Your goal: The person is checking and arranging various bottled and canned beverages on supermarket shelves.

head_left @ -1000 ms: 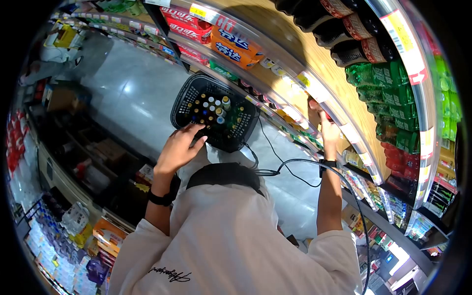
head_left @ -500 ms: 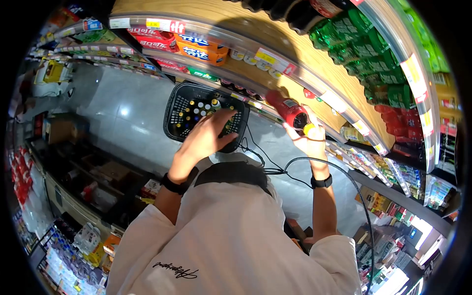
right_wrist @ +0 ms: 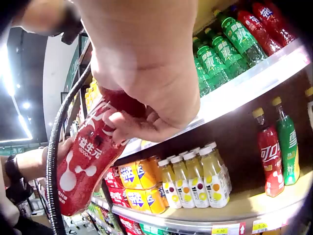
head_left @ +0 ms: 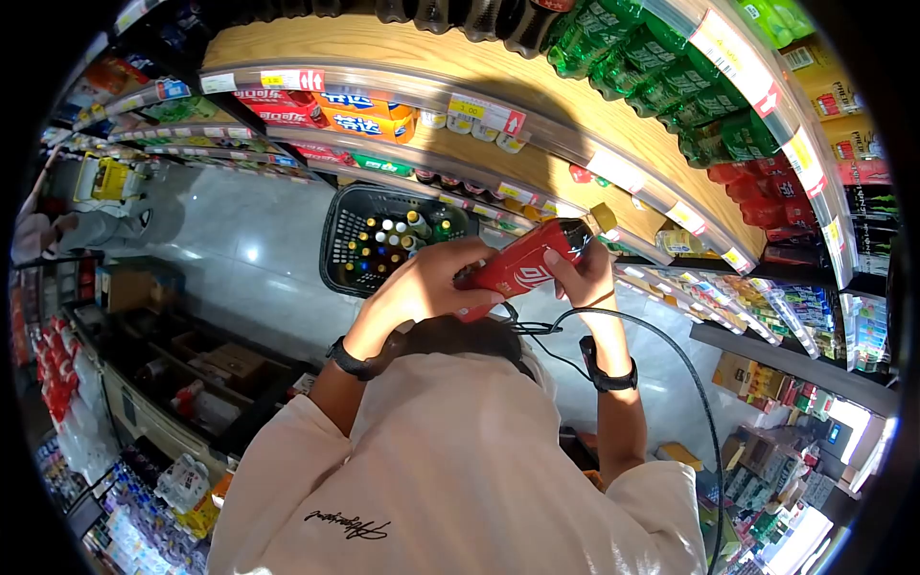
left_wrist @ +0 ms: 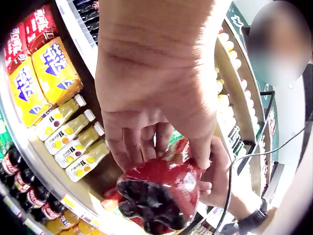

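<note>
A cola bottle (head_left: 522,268) with a red label and a yellow cap lies slanted between my two hands, in front of the body. My left hand (head_left: 426,283) grips its lower end; in the left wrist view the dark lobed base (left_wrist: 151,203) faces that camera. Up by the shoulder of the bottle, my right hand (head_left: 589,278) holds it with the thumb across the label. White print on the red label (right_wrist: 90,161) shows in the right wrist view. Left of the hands, a black basket (head_left: 329,240) stands on the floor with several capped bottles inside.
Shelves (head_left: 335,46) curve along the front and right, bearing green soda bottles (head_left: 661,81), orange multipacks (right_wrist: 139,177) and white-capped juice bottles (right_wrist: 198,183). One red and one green bottle (right_wrist: 288,144) stand together. A black cable (head_left: 704,402) loops past the right arm.
My right hand has brought the cola bottle from the shelf toward the body. My left hand has moved right, away from above the basket, and taken hold of the bottle's lower end.
</note>
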Demonstrator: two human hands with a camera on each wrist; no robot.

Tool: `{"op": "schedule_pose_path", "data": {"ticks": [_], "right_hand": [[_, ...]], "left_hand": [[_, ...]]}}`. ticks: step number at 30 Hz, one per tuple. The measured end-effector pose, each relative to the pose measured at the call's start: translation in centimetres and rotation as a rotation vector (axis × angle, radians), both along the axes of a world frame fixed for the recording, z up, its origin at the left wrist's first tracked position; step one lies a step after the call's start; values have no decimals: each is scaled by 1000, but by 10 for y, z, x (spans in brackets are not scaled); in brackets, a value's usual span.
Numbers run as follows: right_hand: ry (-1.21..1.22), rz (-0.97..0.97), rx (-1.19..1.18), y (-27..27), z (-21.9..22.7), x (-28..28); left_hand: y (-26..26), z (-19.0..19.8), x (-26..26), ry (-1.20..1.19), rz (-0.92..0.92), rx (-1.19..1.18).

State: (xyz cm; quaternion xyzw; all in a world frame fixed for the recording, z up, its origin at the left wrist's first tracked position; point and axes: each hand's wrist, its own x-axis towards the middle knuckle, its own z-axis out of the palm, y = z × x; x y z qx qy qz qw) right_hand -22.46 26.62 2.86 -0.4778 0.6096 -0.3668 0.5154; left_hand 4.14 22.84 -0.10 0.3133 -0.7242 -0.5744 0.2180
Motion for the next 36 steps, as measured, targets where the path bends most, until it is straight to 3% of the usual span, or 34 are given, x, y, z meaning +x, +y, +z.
{"op": "schedule_pose_path", "data": {"ticks": [1, 5, 6, 7, 9, 11, 13, 14, 15, 17, 18, 23, 26, 29, 30, 34, 36], "right_hand": [[42, 24, 182, -1, 6, 0], [-26, 137, -53, 1, -2, 10], [0, 124, -199, 2, -12, 11], [2, 134, -199, 1, -19, 9], [448, 188, -466, -5, -31, 6], [532, 141, -438, -12, -50, 5], [875, 19, -576, -27, -73, -8], [701, -50, -619, -38, -114, -32], [796, -59, -622, -46, -108, -33], [673, -133, -594, -68, -120, -46], [677, -171, -464, -71, -109, -43], [720, -206, -459, -109, -140, -75], [895, -229, -412, -125, -144, -81], [971, -245, -621, -139, -147, -83], [1063, -241, -573, -138, -141, -80], [1001, -235, -466, -142, -120, -69], [1081, -144, -341, -145, -111, -68]], "left_hand": [[2, 4, 0, -26, 17, -77], [5, 1, 2, -107, 60, -315], [6, -3, 3, -150, 75, -303], [7, -7, 4, -148, 84, -302], [10, -15, 10, 101, 245, -295], [14, -20, 26, 31, 274, -268], [18, -24, 42, -54, 355, -271], [21, -28, 51, -92, 381, -332], [24, -31, 60, -87, 401, -326], [31, -35, 77, -145, 407, -164], [34, -41, 85, -168, 417, -130], [53, -53, 114, -205, 498, -85], [59, -50, 123, -232, 545, -43], [60, -53, 129, -244, 569, -24], [60, -54, 130, -249, 571, -20], [59, -53, 131, -239, 580, -6], [58, -57, 131, -236, 578, -53]]}}
